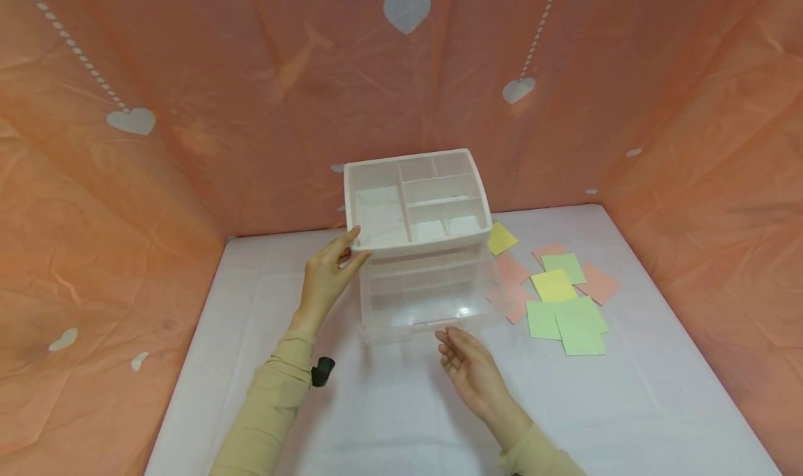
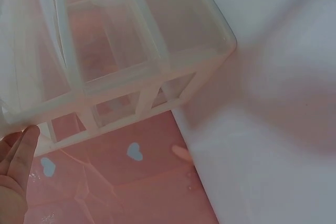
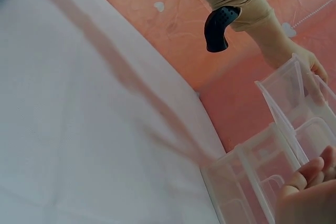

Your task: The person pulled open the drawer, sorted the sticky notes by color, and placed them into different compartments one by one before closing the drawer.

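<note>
A plastic drawer organizer (image 1: 417, 242) stands at the back of the table, with a white divided tray (image 1: 379, 211) as its top. Its upper clear drawer (image 3: 289, 90) sticks out at the front, above the lower clear drawers (image 3: 236, 179). My left hand (image 1: 327, 270) grips the tray's front left corner, the index finger over the rim and the thumb at the front. My right hand (image 1: 473, 371) is at the pulled-out drawer's front edge, palm turned upward and fingers loosely curled. Whether its fingertips touch the drawer is unclear.
Pink, yellow and green paper squares (image 1: 580, 333) lie in an overlapping spread to the right of the organizer, some partly behind it. A white cloth covers the table (image 1: 652, 406). Orange curtains with hearts (image 1: 282, 113) hang at the back and both sides.
</note>
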Action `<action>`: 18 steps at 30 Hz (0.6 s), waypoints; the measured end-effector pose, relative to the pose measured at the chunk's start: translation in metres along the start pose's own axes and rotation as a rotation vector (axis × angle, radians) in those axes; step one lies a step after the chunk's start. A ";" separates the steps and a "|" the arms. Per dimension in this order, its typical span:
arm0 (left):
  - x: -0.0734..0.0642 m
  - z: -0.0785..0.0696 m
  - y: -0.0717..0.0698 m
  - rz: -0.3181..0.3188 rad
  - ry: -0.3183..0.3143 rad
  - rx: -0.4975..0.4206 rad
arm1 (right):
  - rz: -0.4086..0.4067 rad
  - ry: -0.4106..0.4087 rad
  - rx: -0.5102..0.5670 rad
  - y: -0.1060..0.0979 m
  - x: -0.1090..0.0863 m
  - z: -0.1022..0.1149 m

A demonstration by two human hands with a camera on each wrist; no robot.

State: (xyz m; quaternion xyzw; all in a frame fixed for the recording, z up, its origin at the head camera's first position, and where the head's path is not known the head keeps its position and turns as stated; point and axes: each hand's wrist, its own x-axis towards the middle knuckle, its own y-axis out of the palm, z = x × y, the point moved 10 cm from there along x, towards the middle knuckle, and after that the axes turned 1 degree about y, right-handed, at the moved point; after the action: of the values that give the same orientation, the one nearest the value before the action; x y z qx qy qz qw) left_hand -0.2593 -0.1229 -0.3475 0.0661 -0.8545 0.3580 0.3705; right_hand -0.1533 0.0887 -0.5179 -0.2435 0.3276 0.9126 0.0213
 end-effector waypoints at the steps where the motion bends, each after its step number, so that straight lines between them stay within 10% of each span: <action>1: 0.000 0.000 0.000 -0.001 -0.001 0.001 | 0.001 0.001 -0.005 0.000 0.000 0.000; 18: 0.000 0.003 0.002 -0.005 -0.013 0.009 | 0.064 -0.001 -0.128 -0.016 -0.007 0.011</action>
State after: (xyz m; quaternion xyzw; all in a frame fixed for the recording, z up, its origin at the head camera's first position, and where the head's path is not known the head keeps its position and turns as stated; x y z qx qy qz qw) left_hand -0.2613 -0.1233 -0.3501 0.0723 -0.8552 0.3603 0.3655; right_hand -0.1486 0.1087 -0.5170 -0.2333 0.2761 0.9321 -0.0234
